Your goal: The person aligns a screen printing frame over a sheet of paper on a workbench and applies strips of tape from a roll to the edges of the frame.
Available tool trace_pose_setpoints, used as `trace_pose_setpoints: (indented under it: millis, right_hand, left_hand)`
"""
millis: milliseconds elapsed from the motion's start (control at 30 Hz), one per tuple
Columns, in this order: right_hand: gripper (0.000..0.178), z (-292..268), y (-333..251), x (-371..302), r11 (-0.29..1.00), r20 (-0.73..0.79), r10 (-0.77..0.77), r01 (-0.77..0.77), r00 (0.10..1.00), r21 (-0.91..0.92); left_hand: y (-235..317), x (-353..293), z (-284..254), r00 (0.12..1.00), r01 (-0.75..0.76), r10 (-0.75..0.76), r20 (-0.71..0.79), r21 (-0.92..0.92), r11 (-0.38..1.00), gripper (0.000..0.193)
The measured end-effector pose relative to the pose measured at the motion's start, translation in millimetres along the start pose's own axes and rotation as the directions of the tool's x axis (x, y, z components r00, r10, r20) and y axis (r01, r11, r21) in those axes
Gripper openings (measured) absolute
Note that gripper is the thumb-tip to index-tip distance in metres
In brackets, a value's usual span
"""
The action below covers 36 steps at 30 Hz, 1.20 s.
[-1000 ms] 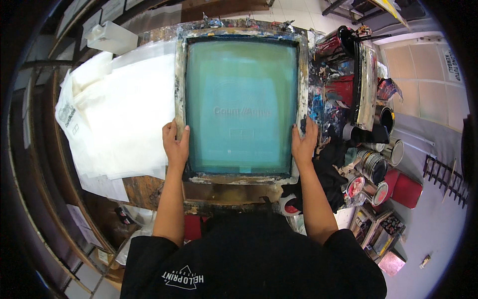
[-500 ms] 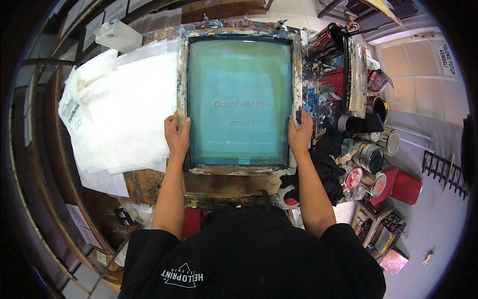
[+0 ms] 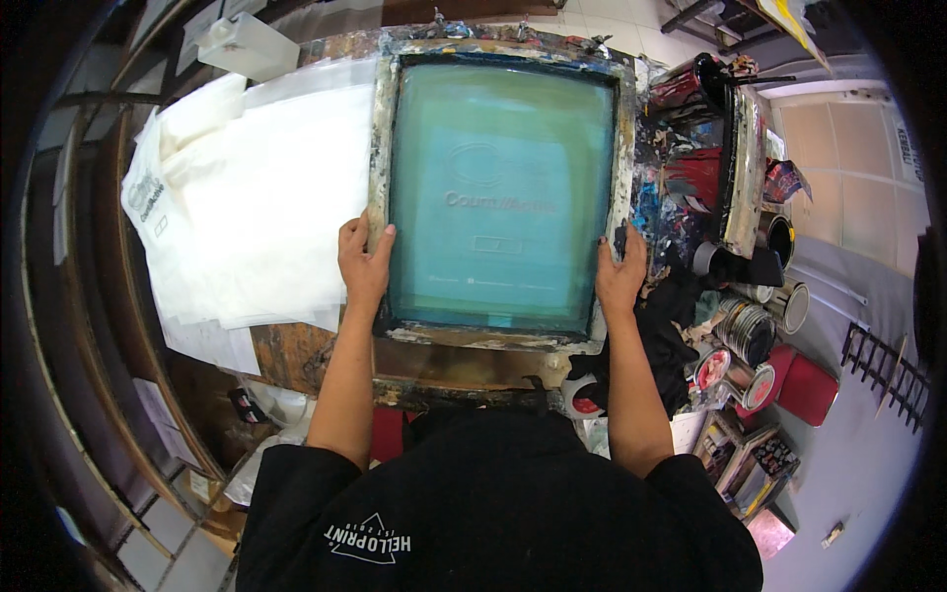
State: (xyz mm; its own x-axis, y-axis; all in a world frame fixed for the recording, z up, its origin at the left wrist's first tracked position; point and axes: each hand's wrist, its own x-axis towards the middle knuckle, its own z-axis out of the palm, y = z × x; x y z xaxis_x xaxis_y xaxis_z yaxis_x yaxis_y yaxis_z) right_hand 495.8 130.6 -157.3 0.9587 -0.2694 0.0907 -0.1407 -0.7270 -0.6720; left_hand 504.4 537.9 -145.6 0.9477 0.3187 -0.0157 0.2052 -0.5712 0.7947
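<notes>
A screen printing frame [image 3: 382, 128], its wooden rim smeared with dried ink, lies flat on the bench before me. Its teal mesh [image 3: 501, 261] carries a stencil of lettering and a round outline. My left hand [image 3: 365, 264] is wrapped over the frame's left rim, thumb on the inner side. On the opposite rim, at about the same height, my right hand [image 3: 621, 278] grips in the same way. White sheets [image 3: 256, 197] lie spread left of the frame, with a dark print showing on one at the far left. Whatever is beneath the mesh cannot be made out.
A white plastic container [image 3: 249, 47] stands behind the sheets. Ink-stained cans [image 3: 689, 84] and another frame [image 3: 747, 178] are at the right. Black cloth [image 3: 663, 340] lies near my right forearm, beside several tins [image 3: 747, 331]. Dark racks [image 3: 99, 286] line the left side.
The whole view has shifted, so the bench and frame appear farther right and slightly tilted. Both hands keep their hold on the frame's sides.
</notes>
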Motion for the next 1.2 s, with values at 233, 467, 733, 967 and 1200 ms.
trace_pose_setpoints:
  millis: [233, 467, 733, 967, 1200]
  right_hand:
    - [0.057, 0.8, 2.1, 0.7, 0.999, 0.005, 0.014, -0.014, 1.0, -0.037]
    - [0.058, 1.8, 8.0, 0.9, 1.0, 0.018, 0.02, -0.02, 1.0, -0.008]
    - [0.058, 2.2, 6.9, 1.5, 0.996, 0.029, 0.01, -0.007, 1.0, -0.091]
    - [0.06, 6.3, 8.8, 1.4, 0.996, -0.001, -0.022, 0.022, 1.0, -0.088]
    - [0.061, 5.5, 3.6, 2.3, 0.999, 0.008, 0.005, -0.005, 1.0, -0.052]
  left_hand:
    - [1.9, 2.4, 0.8, 1.0, 0.015, -0.015, -0.005, -0.013, 1.0, 0.053]
    - [3.3, 4.6, -2.9, 0.999, 0.028, -0.03, 0.02, 0.092, 0.995, 0.055]
    - [-1.2, 3.8, -0.8, 0.999, 0.027, -0.029, 0.014, 0.129, 0.991, 0.056]
    - [-8.7, 2.8, -0.1, 1.0, -0.006, 0.004, 0.016, 0.152, 0.988, 0.055]
    - [-15.0, 3.6, 3.6, 0.996, -0.094, 0.094, 0.004, 0.154, 0.984, 0.057]
